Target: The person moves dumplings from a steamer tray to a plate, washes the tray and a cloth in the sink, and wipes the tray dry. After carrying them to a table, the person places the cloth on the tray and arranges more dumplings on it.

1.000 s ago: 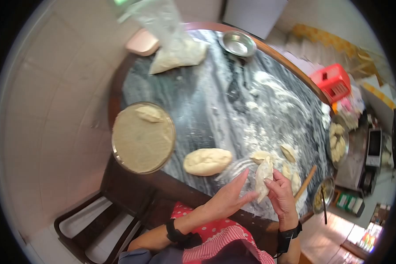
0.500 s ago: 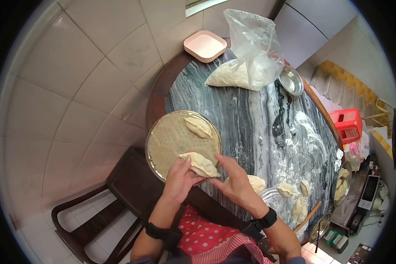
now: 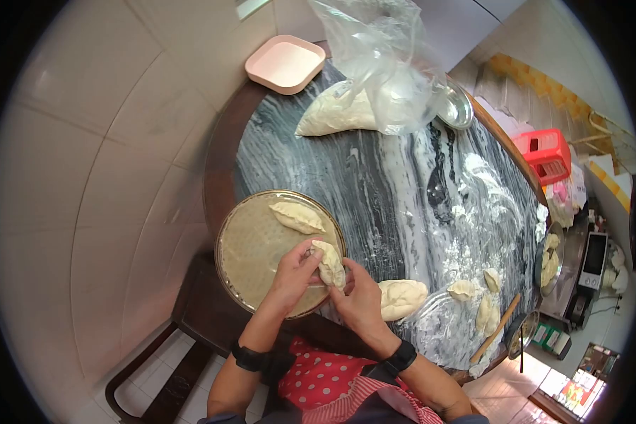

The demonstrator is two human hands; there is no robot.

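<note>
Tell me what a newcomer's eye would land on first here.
Both hands, left hand and right hand, pinch a folded dumpling over the right edge of the round tray, where a second dumpling already lies. Behind them, the flour-streaked marble table carries a dough lump and a plastic bag of dough.

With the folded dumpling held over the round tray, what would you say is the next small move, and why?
Probably lower the dumpling onto a bare part of the tray, beside the dumpling already there. Both the left hand and right hand hold it just above the tray's near edge, and it looks fully folded.
</note>
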